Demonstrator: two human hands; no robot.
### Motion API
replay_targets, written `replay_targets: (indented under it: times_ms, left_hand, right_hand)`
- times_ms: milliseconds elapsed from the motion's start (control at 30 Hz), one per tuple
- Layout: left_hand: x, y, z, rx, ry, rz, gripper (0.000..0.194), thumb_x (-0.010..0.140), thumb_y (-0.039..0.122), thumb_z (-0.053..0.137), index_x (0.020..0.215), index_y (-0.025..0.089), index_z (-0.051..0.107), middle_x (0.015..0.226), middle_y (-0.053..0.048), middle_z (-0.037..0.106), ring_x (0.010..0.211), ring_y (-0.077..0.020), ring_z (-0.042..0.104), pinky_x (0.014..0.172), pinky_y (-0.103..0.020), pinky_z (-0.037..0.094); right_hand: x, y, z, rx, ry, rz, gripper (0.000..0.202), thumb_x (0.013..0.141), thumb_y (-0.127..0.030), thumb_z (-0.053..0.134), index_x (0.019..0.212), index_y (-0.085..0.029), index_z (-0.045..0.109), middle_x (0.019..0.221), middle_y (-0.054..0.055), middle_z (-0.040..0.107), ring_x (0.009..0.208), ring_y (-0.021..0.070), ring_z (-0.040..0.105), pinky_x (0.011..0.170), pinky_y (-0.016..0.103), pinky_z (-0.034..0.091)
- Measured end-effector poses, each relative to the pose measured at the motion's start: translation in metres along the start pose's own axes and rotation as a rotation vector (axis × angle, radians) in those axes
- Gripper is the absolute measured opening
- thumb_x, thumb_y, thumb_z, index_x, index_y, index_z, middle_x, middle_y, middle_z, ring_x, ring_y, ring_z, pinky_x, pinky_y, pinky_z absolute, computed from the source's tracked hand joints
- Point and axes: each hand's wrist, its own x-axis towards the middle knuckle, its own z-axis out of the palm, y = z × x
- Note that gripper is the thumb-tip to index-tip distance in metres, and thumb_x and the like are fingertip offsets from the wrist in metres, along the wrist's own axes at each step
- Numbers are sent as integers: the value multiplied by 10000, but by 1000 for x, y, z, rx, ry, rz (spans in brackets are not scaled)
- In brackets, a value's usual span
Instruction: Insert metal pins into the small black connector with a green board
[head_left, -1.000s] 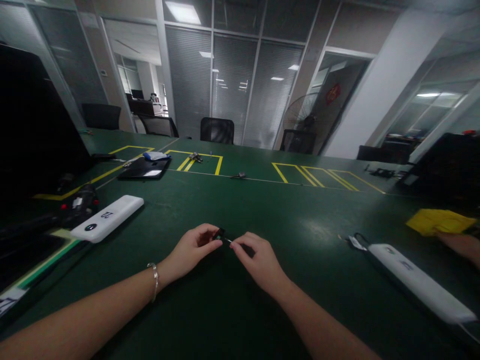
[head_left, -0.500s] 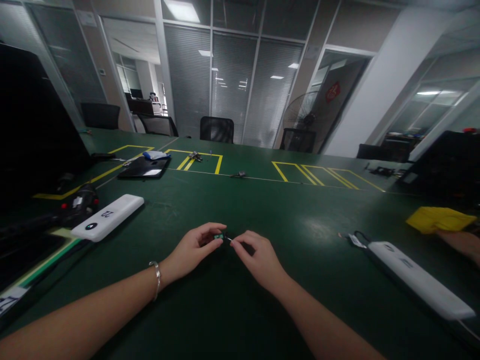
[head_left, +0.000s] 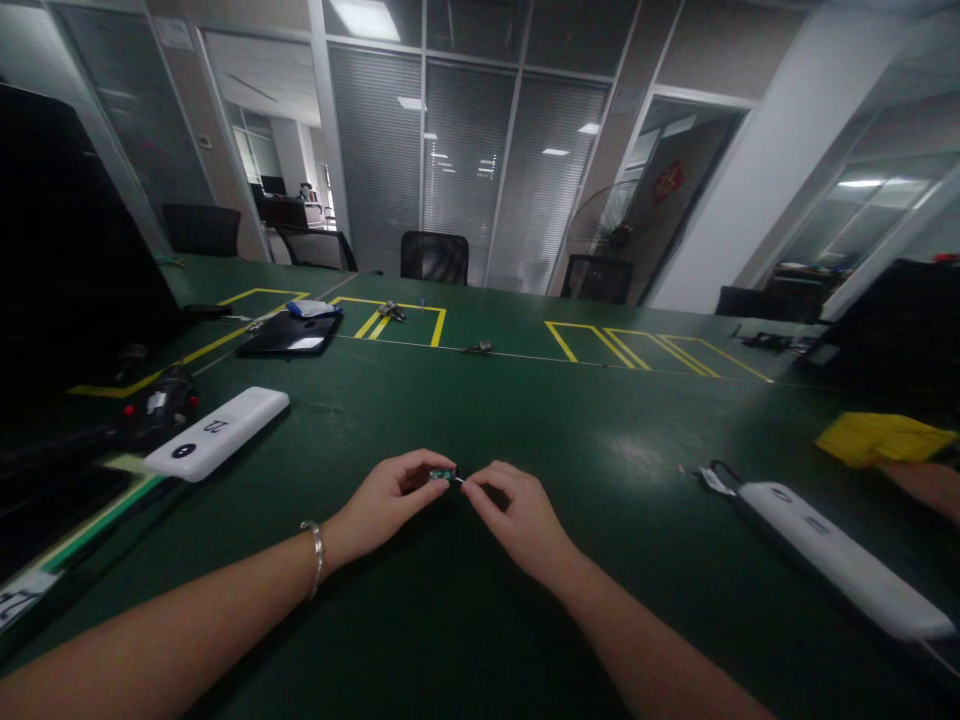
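Between the thumb and fingers of my left hand [head_left: 401, 492] is a small green circuit board [head_left: 441, 475]. A dark bit shows at the board's right end. My right hand [head_left: 514, 505] pinches a thin, pale, stick-like piece [head_left: 460, 480], whose tip meets or nearly meets that end of the board. It is too small to tell what kind of piece it is, or whether it touches. Both hands are low over the green tabletop [head_left: 465, 600], close together in the middle. A bracelet [head_left: 314, 560] circles my left wrist.
A white power bank [head_left: 232, 425] lies at left, near a black tablet [head_left: 289, 335]. Small metal parts [head_left: 391, 311] and a dark piece [head_left: 478, 347] lie farther back. At right are another white device [head_left: 832, 545] and a yellow cloth [head_left: 881, 438] at another person's hand [head_left: 922, 485].
The circuit board has turned slightly in my left hand, and more of its face shows. My right hand stays almost in place with its pinch kept.
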Motion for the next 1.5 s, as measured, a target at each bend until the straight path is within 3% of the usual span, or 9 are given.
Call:
replay_targets:
  times_ms: [267,500,1500]
  left_hand:
    - [-2,5,0,29,18,-25,273,884,293,575,1131,193,629,1026,-53,660,896,-203,615,802,-346,495]
    - [0,2,-1,11,19,87,234,893,240,573,1112,223,654,1114,-50,614,972,-195,605,848,-333,490]
    - [-2,-2,-2,71,53,99,231,896,260,579,1107,244,674,1092,-51,624,953,-198,599,821,-321,495]
  right_hand:
    - [1,0,0,-12,2,-3,172,932,-279,545,908,-220,705,837,12,659,782,164,607,694,283,449]
    - [1,-2,-1,-12,-7,2,167,932,-275,547,912,-220,703,836,6,661,777,158,607,676,277,452]
    - [1,0,-2,-112,-14,7,195,933,-276,533,920,-235,723,824,20,663,752,171,598,645,285,450]
